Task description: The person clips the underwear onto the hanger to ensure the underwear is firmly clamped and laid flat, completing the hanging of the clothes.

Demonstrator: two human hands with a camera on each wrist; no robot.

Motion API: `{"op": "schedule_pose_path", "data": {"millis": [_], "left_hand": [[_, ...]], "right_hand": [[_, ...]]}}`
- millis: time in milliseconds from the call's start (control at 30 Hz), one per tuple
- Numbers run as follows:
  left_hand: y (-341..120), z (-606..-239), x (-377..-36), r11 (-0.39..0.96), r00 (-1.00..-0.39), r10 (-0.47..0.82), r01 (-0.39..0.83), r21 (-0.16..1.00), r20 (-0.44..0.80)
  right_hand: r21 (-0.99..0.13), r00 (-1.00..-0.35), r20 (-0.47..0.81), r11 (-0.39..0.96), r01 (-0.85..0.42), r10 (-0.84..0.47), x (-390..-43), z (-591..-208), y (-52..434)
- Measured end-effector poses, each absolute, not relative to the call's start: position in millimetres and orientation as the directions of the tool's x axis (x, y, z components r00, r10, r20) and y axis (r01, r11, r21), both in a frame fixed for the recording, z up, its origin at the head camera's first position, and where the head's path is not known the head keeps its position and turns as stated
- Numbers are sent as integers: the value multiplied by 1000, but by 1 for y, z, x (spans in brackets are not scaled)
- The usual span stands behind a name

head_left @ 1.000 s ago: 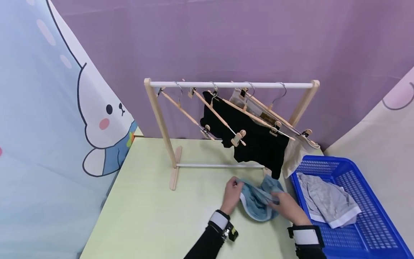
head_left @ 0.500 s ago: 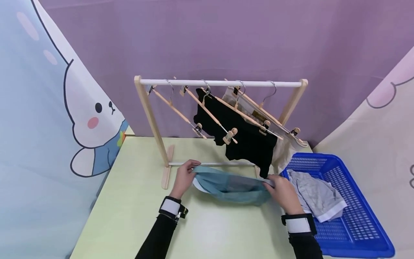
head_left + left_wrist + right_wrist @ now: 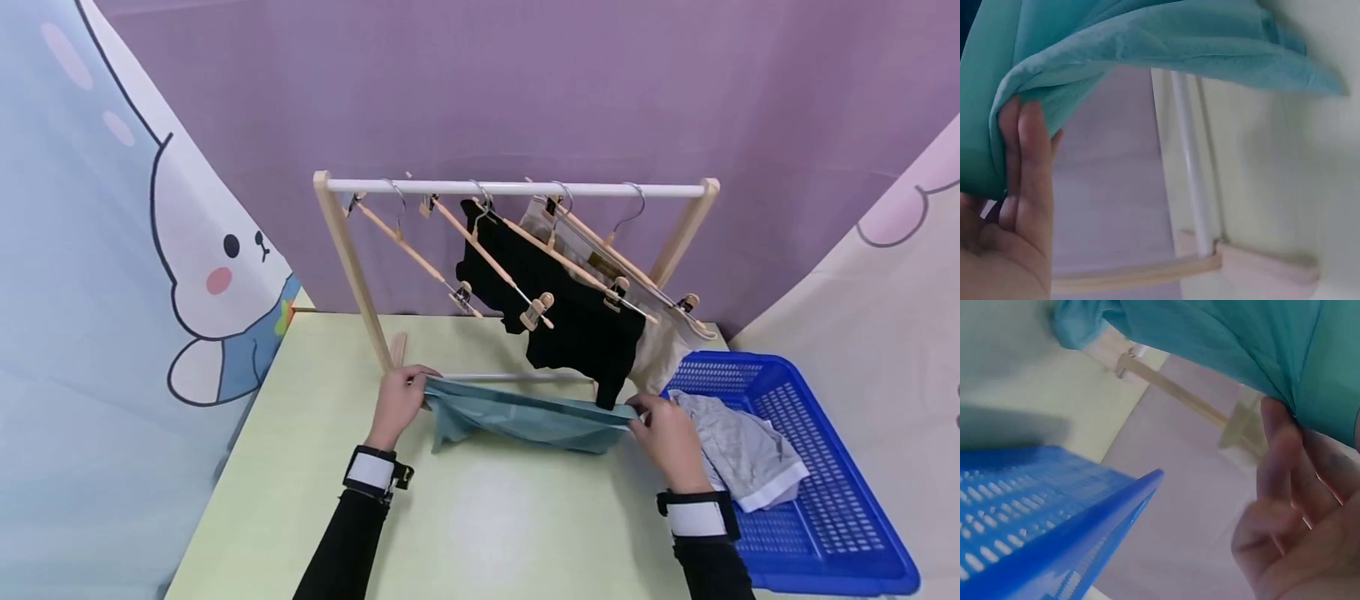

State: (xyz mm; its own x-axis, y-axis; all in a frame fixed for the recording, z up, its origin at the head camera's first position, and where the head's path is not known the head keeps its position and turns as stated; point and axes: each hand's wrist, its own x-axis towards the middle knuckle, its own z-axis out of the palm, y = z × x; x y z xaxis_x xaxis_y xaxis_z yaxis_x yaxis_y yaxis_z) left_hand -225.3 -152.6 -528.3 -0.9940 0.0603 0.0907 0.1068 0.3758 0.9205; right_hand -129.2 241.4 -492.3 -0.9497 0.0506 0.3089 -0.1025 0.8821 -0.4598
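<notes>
I pinch a teal garment [image 3: 525,417] by its two upper corners and hold it stretched flat between my hands, just above the table [image 3: 465,525]. My left hand [image 3: 396,398] has fingers and thumb closed on the left corner; in the left wrist view my fingers [image 3: 1025,162] lie straight along the folded edge of the cloth [image 3: 1147,50], with the fabric wrapped over their tips. My right hand [image 3: 667,433] grips the right corner the same way; in the right wrist view the cloth [image 3: 1241,344] comes down to my fingertips [image 3: 1279,437], though that view is blurred and I cannot see my thumb.

The garment hangs slack below the line between my hands, its lower edge on or just over the table; I cannot tell which.

Just beyond my grip stands a small wooden rack [image 3: 352,267], its low white rail [image 3: 517,377] right behind the garment's top edge. Above the cloth, hangers [image 3: 420,258] with clips hang from the top bar; one carries a black garment [image 3: 577,325], whose lowest tip comes down near my right hand, and behind it hangs a cream one [image 3: 663,350].

Beside my right hand sits a blue basket [image 3: 825,517] with a grey garment [image 3: 738,454] lying in it, close against my knuckles.
</notes>
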Motion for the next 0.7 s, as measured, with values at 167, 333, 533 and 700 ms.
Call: {"op": "schedule_pose_path", "data": {"millis": [167,333,533,700], "left_hand": [[-159,-514,-227,518,-993,-18,93,850,119],[-159,-499,-230,461,-982,16,175,870,189],[-160,-490,-233,411,-978,66,209,887,199],[-163,-488,-237,452,-969,59,241,859,240]], "right_hand": [[-591,-975,221,796,-128,7,-127,-482,245],[-683,-975,204,701,-205,-86,-130,-474,244],[-730,-991,96,670,-137,-97,-129,-470,241],[-757,-992,115,641,-127,-60,-125,-462,246]]}}
